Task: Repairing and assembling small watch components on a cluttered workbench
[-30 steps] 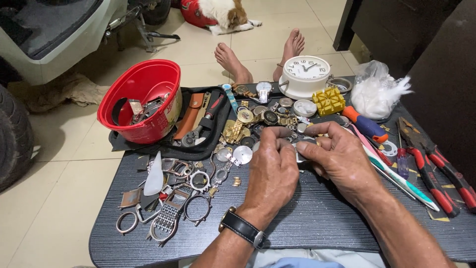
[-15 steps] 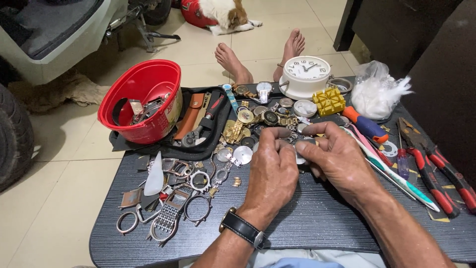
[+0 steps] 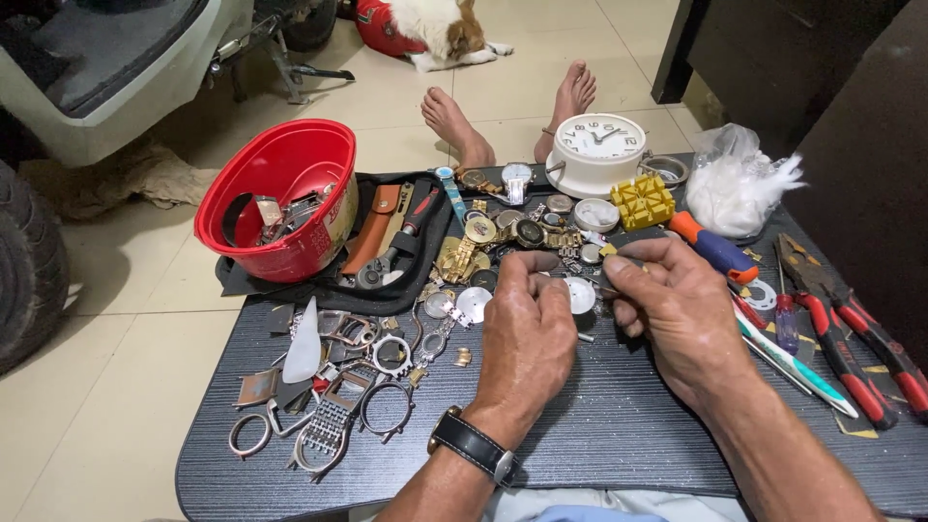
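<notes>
Two hands are meeting mid-frame over the dark desk [image 3: 619, 435], left hand [image 3: 527, 338] and right hand [image 3: 677, 309] each pinching a small round watch part [image 3: 580, 293], which is risking slipping into the surrounding loose watch pieces [image 3: 464, 304].

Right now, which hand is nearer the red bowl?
Left. The left hand is right of the red bowl, over the watch parts; the right hand is farther right.

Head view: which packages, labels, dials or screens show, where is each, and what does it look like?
Clear plastic bag: table's far right, crumpled, white stuffing inside.
White table clock: far edge, round, pale dial, dark hands.
Red bowl: far left, pale label patch on its side.
No screens.
</notes>
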